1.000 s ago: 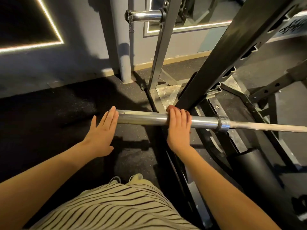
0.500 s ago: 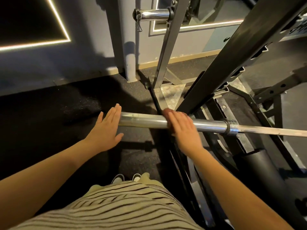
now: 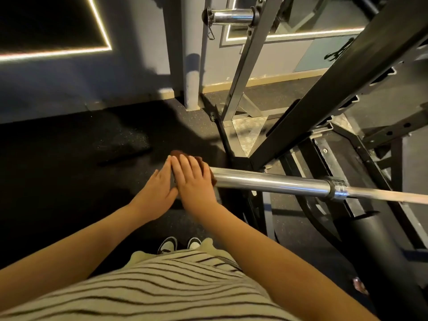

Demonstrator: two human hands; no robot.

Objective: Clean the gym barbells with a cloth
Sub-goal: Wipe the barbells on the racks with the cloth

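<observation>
Head view: a chrome barbell [image 3: 273, 181] lies level across the black steel rack [image 3: 324, 93], its thick sleeve running left from the collar [image 3: 338, 187] toward the person, its thinner shaft running off the right edge. Both hands meet at the sleeve's free left end. The right hand [image 3: 194, 179] lies on top of a brown cloth [image 3: 178, 153] draped over that end. Its fingers are laid nearly straight across the cloth and press it to the metal. The thumb is hidden, so whether it wraps underneath cannot be told. Brown edges of cloth show past the fingertips and beside the hand on the sleeve. The left hand [image 3: 157, 188] is flat and open, fingers straight and together, its edge touching the right hand and its fingertips at the end of the sleeve.

Below the arms are a striped shirt [image 3: 162, 286] and the toes of two dark-and-white shoes [image 3: 168, 244] on the black speckled floor [image 3: 69, 170]. A short chrome peg [image 3: 231, 16] sticks out from a grey upright near the wall, and a black padded roller [image 3: 379, 239] lies under the bar at the right.
</observation>
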